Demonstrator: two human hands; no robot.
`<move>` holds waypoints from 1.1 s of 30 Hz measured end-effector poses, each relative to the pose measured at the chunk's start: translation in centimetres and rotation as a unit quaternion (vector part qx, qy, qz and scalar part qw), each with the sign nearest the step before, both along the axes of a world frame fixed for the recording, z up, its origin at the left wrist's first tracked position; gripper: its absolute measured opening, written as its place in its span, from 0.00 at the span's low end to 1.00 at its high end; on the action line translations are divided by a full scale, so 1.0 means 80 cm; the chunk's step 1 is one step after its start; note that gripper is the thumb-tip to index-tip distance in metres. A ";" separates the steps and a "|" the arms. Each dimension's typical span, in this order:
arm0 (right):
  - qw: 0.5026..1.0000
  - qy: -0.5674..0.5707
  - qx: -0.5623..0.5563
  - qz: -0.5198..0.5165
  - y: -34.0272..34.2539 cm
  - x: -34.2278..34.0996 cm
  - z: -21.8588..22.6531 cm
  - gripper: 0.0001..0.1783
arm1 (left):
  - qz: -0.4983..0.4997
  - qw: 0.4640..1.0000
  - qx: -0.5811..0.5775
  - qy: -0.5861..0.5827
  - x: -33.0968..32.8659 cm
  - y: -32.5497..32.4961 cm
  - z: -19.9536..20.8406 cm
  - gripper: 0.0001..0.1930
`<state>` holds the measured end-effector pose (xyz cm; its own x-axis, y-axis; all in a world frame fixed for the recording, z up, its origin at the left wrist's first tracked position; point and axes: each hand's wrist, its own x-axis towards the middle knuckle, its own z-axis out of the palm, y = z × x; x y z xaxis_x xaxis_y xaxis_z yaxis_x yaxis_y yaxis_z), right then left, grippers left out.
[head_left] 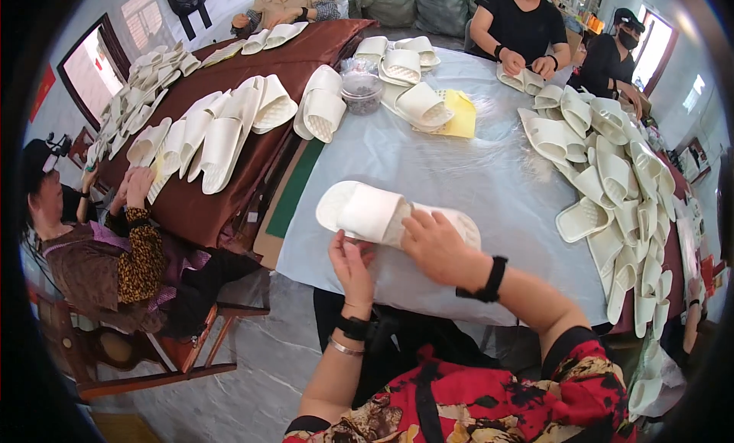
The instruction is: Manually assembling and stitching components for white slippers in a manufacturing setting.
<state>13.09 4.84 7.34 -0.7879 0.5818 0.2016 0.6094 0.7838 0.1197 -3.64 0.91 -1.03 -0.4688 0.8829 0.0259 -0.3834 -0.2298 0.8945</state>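
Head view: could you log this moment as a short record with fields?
Left hand: fingertips at the slipper's near edge, beside the strap
Right hand: on the slipper, just right of its strap; grip unclear
Slipper: white, strap up, lengthwise across the view
Ahead: round clear container, yellow sheet with slippers beside it
Right side: heap of white slippers
Left side: more slippers on a brown cloth
Others: co-workers around the tables

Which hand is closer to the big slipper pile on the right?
Right. The right hand is left of the pile, touching a separate slipper; the left hand is farther left.
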 end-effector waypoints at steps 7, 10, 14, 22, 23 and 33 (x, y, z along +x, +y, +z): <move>0.996 0.067 -0.010 0.050 -0.065 0.058 -0.010 0.10 | -0.028 0.994 -0.100 -0.038 -0.006 0.006 0.025 0.17; 0.995 0.094 -0.008 0.016 -0.073 0.075 -0.015 0.09 | -0.092 0.986 -0.103 -0.099 -0.017 0.002 0.018 0.11; 0.995 0.100 -0.006 -0.014 -0.081 0.093 -0.017 0.08 | -0.066 0.990 -0.109 -0.067 -0.009 0.000 0.028 0.08; 0.983 0.073 -0.018 -0.168 -0.102 0.222 -0.001 0.08 | -0.006 0.994 -0.038 -0.106 -0.107 0.017 0.056 0.15; 0.980 0.086 -0.013 -0.181 -0.109 0.239 0.008 0.08 | -0.009 0.993 -0.043 -0.108 -0.108 0.025 0.048 0.15; 0.954 0.152 0.137 -0.221 -0.168 0.276 0.094 0.12 | -0.317 0.936 -0.154 0.013 0.092 0.089 0.028 0.16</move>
<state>35.18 -8.58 14.83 -0.3590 0.7361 0.5739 0.9120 0.4074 0.0480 3.71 8.07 1.21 0.1490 0.9511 -0.2704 -0.3322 0.3057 0.8923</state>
